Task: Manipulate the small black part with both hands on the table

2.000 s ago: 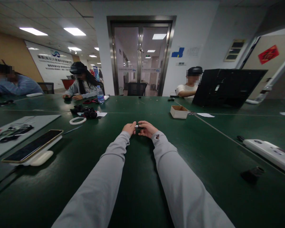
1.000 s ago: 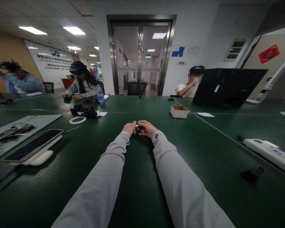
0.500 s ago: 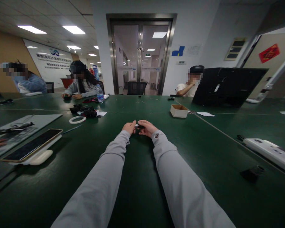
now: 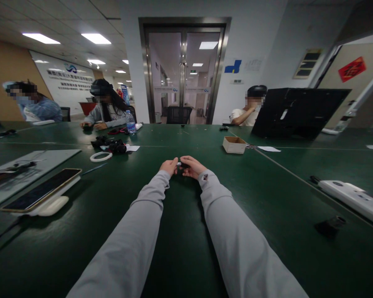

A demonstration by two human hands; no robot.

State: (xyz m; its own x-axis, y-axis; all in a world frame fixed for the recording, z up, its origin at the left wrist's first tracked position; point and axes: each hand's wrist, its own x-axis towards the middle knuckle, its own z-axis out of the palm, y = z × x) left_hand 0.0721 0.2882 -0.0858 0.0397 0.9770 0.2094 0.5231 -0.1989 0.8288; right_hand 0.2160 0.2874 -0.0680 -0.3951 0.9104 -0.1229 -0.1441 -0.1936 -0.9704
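Straight ahead over the green table, a small silver-and-black object point(image 4: 179, 164) bridges the gap between my two hands. My left hand point(image 4: 168, 167) pinches its shiny silver end between thumb and fingers. My right hand point(image 4: 192, 167) has its fingers closed around the dark end and covers most of it. The object is too small to tell its kind. Both forearms, in grey sleeves, reach forward above the table.
Left are a phone point(image 4: 43, 188) on a stand, a grey mat point(image 4: 54, 159), a white ring point(image 4: 101, 157) and black gear point(image 4: 112, 145). An open box point(image 4: 234, 145), a white device point(image 4: 354, 198) and a monitor point(image 4: 300, 111) stand right. Several people sit around.
My hands keep nearly the same place and grip on the small object. At far left, another person's hand and the dark cable on the grey mat have shifted.
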